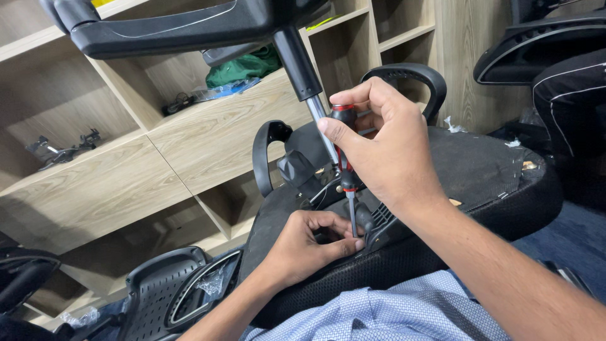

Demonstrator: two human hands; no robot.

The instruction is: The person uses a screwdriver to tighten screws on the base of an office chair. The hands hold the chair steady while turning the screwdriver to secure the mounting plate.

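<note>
An upturned black office chair seat (pixel 480 170) lies across my lap, its underside facing up. My right hand (pixel 385 145) grips a red-and-black screwdriver (pixel 344 151) upright, the tip set down into the black mechanism (pixel 372 221) under the seat. My left hand (pixel 303 246) is curled beside the screwdriver shaft, fingertips pinching at the spot where the tip meets the mechanism. The chair's gas-lift column (pixel 303 69) rises behind the screwdriver to the black star base (pixel 170 28) at the top. Black armrest loops (pixel 268 151) stand on either side.
Light wooden shelving (pixel 126 177) fills the left and back, holding a green bundle (pixel 243 66) and small black parts (pixel 60 150). Other black chair pieces lie at the lower left (pixel 164 290) and upper right (pixel 543 44). Blue carpet (pixel 568 240) shows at right.
</note>
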